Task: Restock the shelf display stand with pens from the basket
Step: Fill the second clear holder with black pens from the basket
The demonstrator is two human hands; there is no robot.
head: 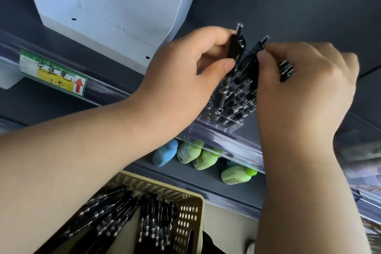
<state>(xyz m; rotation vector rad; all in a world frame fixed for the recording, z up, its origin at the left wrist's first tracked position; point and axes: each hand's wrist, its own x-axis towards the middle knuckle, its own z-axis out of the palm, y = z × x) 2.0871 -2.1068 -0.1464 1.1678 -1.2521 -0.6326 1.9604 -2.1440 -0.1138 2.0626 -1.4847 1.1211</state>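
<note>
Two hands up at the clear stand (218,123): your left hand (185,72) pinches one black pen (235,51), right hand (305,80) grips a pen bunch (285,71); basket (185,208) below.

Basket (186,212) pens (115,214) blurred, cut off at btm edge; stand (226,121) partly hidden.
</note>
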